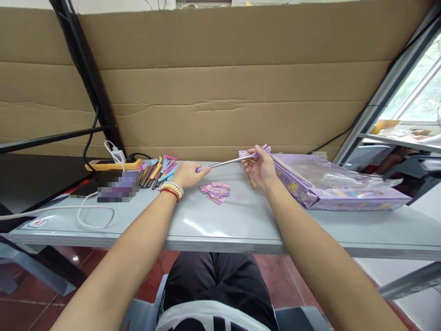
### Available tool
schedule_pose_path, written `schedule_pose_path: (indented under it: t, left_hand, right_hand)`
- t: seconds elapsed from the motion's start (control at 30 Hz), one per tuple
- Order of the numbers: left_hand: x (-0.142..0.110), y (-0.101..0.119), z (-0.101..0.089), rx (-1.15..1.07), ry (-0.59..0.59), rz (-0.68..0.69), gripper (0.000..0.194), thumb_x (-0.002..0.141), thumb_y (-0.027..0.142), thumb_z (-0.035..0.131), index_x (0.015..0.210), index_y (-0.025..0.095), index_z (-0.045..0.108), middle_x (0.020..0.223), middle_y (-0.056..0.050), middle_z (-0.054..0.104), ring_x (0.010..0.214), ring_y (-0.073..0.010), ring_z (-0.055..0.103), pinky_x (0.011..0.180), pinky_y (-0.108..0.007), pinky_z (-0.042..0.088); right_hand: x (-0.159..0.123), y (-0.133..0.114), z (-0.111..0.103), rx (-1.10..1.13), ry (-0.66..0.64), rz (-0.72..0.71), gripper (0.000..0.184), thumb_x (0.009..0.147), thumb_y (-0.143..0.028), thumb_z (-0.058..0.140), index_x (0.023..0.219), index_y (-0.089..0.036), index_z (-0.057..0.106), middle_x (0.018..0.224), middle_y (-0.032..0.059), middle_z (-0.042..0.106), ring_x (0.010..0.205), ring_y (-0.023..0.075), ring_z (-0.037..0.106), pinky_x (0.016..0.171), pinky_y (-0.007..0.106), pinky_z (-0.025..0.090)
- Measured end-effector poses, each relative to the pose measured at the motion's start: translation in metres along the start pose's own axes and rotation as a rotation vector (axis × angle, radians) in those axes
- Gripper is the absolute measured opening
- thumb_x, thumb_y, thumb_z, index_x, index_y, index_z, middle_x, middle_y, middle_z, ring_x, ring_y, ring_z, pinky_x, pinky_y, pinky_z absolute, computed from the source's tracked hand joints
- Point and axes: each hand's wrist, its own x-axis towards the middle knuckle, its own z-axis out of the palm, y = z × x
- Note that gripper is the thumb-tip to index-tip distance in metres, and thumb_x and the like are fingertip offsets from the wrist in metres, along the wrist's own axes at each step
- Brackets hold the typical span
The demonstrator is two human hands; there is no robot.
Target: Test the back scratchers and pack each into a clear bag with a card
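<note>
A telescopic back scratcher (pixel 223 162) with a thin metal rod and purple ends is stretched between my hands above the table. My left hand (pixel 189 174) grips its purple handle end. My right hand (pixel 262 169) is closed around the other end, near the purple claw tips. A small purple printed card (pixel 244 154) shows beside the right fingers, and a thin golden-brown piece (pixel 252 180) hangs below them; how they are held is unclear. Several pink-purple printed cards (pixel 216 189) lie loosely piled on the table between my forearms.
Several colourful back scratchers (pixel 159 171) lie bunched at the left, beside a blurred-out object (pixel 119 186), a yellow power strip (pixel 113 164) and a white cable (pixel 96 208). A purple box (pixel 358 202) with clear plastic on top stands right. Cardboard (pixel 241 87) walls the back.
</note>
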Motion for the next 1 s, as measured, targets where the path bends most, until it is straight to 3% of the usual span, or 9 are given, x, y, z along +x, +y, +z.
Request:
schedule_pose_path:
  t: [0.13,0.23,0.33,0.57,0.77,0.87,1.0]
  left_hand:
    - [-0.001,0.001,-0.003,0.043,-0.042,-0.021,0.056,0.084,0.063,0.036,0.053,0.019,0.049,0.052,-0.003,0.050,0.052,-0.0141,0.039,0.055,-0.029,0.021]
    - [-0.001,0.004,-0.002,0.083,-0.080,-0.050,0.056,0.083,0.064,0.037,0.054,0.019,0.052,0.055,-0.006,0.056,0.055,-0.0166,0.045,0.055,-0.030,0.022]
    - [-0.001,0.007,-0.001,0.112,-0.087,-0.056,0.057,0.083,0.066,0.035,0.056,0.019,0.054,0.058,-0.008,0.059,0.057,-0.0186,0.049,0.055,-0.030,0.022]
    - [-0.001,0.009,-0.002,0.187,-0.114,-0.032,0.058,0.085,0.064,0.034,0.062,0.019,0.062,0.066,-0.011,0.066,0.063,-0.0227,0.058,0.054,-0.031,0.026]
    - [-0.001,0.012,-0.005,0.282,-0.112,-0.015,0.057,0.087,0.060,0.033,0.069,0.018,0.067,0.073,-0.014,0.069,0.071,-0.0270,0.063,0.056,-0.032,0.030]
    - [-0.001,0.014,-0.006,0.316,-0.100,0.014,0.057,0.087,0.060,0.033,0.072,0.018,0.069,0.076,-0.014,0.070,0.075,-0.0283,0.065,0.058,-0.032,0.033]
    - [-0.001,0.015,-0.004,0.357,-0.091,0.034,0.059,0.087,0.061,0.032,0.075,0.018,0.071,0.077,-0.015,0.071,0.077,-0.0287,0.066,0.061,-0.033,0.036]
  right_hand:
    - [0.007,-0.004,-0.007,-0.056,0.206,-0.132,0.026,0.060,-0.033,0.069,0.073,-0.020,0.051,0.061,-0.0045,0.055,0.047,0.0093,0.048,0.039,0.021,0.031]
    - [0.011,0.001,-0.012,-0.384,0.416,-0.316,0.019,0.059,-0.023,0.066,0.073,-0.019,0.053,0.066,-0.0048,0.054,0.055,0.0095,0.047,0.051,0.023,0.037]
    - [0.012,0.006,-0.016,-0.755,0.472,-0.410,0.011,0.064,-0.022,0.063,0.067,-0.018,0.053,0.066,-0.0044,0.053,0.061,0.0105,0.047,0.064,0.025,0.038]
    - [0.013,0.012,-0.022,-1.005,0.465,-0.253,0.015,0.063,-0.025,0.060,0.066,-0.021,0.046,0.063,-0.0045,0.052,0.063,0.0135,0.046,0.061,0.026,0.033]
    - [0.011,0.013,-0.023,-1.144,0.456,-0.191,0.016,0.067,-0.033,0.058,0.069,-0.022,0.047,0.069,0.0007,0.058,0.065,0.0168,0.050,0.064,0.028,0.037]
    - [0.010,0.012,-0.024,-1.199,0.442,-0.130,0.020,0.069,-0.038,0.058,0.078,-0.020,0.054,0.080,0.0060,0.064,0.073,0.0205,0.056,0.069,0.030,0.042]
    - [0.007,0.011,-0.025,-1.310,0.381,-0.024,0.039,0.074,-0.046,0.055,0.098,-0.016,0.060,0.099,0.0160,0.067,0.093,0.0288,0.062,0.078,0.035,0.045]
